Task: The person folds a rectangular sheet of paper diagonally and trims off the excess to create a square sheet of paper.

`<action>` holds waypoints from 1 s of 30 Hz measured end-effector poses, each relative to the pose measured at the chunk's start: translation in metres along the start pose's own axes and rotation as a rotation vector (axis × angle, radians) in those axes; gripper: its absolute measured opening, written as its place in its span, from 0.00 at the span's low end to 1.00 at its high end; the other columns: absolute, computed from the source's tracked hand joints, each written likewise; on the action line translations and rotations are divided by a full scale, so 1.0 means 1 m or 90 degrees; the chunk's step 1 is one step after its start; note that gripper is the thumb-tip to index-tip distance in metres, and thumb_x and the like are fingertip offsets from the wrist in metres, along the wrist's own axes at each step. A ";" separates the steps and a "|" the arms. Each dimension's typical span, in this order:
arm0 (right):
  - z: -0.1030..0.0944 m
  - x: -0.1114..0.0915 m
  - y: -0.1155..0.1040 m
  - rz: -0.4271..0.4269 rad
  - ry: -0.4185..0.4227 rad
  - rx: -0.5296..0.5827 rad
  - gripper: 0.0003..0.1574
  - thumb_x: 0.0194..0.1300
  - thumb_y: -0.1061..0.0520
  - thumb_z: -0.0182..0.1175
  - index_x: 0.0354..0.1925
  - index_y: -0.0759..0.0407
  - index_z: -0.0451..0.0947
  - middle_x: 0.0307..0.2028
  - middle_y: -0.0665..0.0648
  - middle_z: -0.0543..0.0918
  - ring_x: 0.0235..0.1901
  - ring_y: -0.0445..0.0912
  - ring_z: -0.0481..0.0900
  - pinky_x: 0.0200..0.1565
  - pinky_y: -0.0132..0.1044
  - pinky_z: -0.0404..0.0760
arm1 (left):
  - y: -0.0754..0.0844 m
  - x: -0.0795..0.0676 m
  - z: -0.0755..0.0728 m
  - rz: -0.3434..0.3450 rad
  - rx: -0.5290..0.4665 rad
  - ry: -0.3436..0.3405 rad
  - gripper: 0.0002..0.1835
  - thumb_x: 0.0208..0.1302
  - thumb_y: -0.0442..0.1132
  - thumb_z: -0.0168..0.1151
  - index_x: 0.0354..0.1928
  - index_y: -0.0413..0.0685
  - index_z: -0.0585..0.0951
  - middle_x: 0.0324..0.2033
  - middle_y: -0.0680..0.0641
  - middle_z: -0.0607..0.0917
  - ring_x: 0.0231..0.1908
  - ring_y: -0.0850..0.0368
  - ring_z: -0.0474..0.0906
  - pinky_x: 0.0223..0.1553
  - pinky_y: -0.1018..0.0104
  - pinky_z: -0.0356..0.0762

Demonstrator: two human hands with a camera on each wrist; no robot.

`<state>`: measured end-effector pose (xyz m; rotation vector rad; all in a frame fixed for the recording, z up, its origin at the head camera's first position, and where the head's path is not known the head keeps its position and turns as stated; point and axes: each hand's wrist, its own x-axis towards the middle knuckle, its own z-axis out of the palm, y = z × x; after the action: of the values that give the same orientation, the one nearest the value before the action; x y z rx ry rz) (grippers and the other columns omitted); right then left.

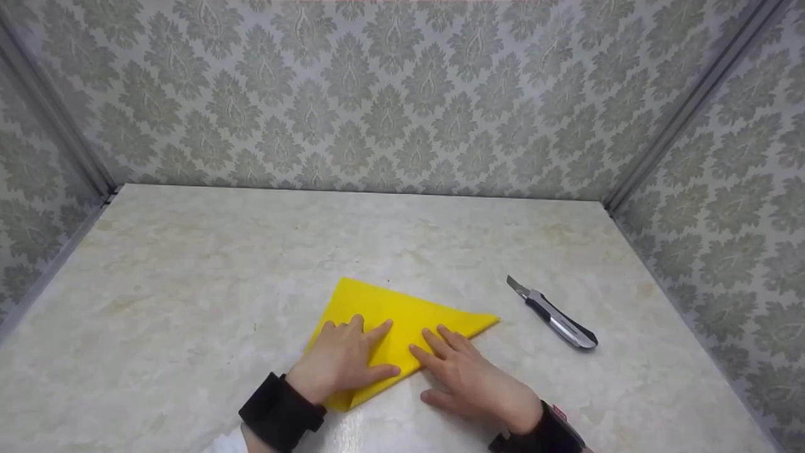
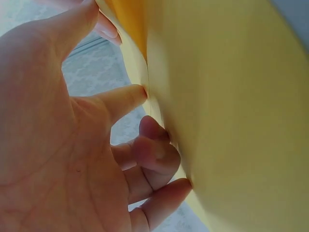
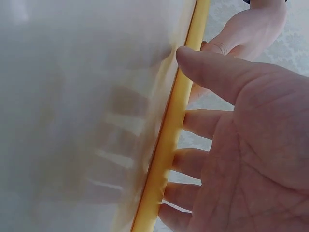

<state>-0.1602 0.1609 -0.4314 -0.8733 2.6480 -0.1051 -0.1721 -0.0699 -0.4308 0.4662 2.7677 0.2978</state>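
A folded yellow sheet of paper (image 1: 415, 314) lies on the table, one narrow corner reaching toward the right. My left hand (image 1: 343, 358) rests on its left part with fingers spread, thumb near the lower edge. In the left wrist view, fingertips of that left hand (image 2: 91, 130) touch the sheet's surface. My right hand (image 1: 468, 377) lays its fingers over the sheet's lower right edge, with the thumb off the paper on the table side. Along the folded edge (image 3: 169, 135) in the right wrist view, the right hand's fingers (image 3: 190, 159) press from above.
A utility knife (image 1: 560, 321) with its blade out lies on the table to the right of the paper. The pale marbled table (image 1: 220, 251) is bordered by patterned wall panels (image 1: 377, 94) at the back and sides. Both wrists wear black bands (image 1: 280, 412).
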 end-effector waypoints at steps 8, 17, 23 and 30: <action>0.000 0.001 -0.001 0.008 0.000 0.019 0.42 0.72 0.36 0.55 0.77 0.42 0.56 0.79 0.58 0.52 0.79 0.60 0.47 0.76 0.62 0.50 | -0.003 0.004 0.000 0.010 0.037 0.012 0.44 0.62 0.75 0.52 0.76 0.65 0.63 0.64 0.33 0.74 0.59 0.34 0.76 0.67 0.39 0.65; -0.001 -0.002 -0.002 -0.017 0.017 0.018 0.39 0.71 0.37 0.56 0.75 0.39 0.60 0.79 0.60 0.53 0.78 0.62 0.48 0.75 0.63 0.51 | -0.003 0.007 0.000 0.012 0.046 0.013 0.46 0.60 0.76 0.53 0.76 0.62 0.63 0.63 0.35 0.75 0.56 0.36 0.77 0.66 0.40 0.66; -0.006 -0.006 -0.002 -0.088 0.043 -0.008 0.33 0.71 0.42 0.59 0.72 0.40 0.68 0.76 0.61 0.61 0.76 0.61 0.57 0.73 0.62 0.58 | -0.003 0.009 -0.002 0.011 0.061 -0.005 0.47 0.60 0.77 0.51 0.76 0.62 0.62 0.63 0.35 0.76 0.55 0.38 0.78 0.64 0.41 0.68; -0.004 -0.006 -0.004 -0.087 0.011 -0.002 0.37 0.71 0.41 0.59 0.74 0.38 0.63 0.77 0.58 0.59 0.77 0.59 0.54 0.74 0.61 0.57 | -0.004 0.008 0.000 0.012 0.038 0.003 0.47 0.61 0.75 0.54 0.76 0.60 0.63 0.66 0.34 0.74 0.60 0.35 0.76 0.68 0.39 0.64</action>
<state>-0.1546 0.1609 -0.4249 -1.0588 2.6022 -0.1431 -0.1810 -0.0710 -0.4339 0.5082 2.7847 0.2218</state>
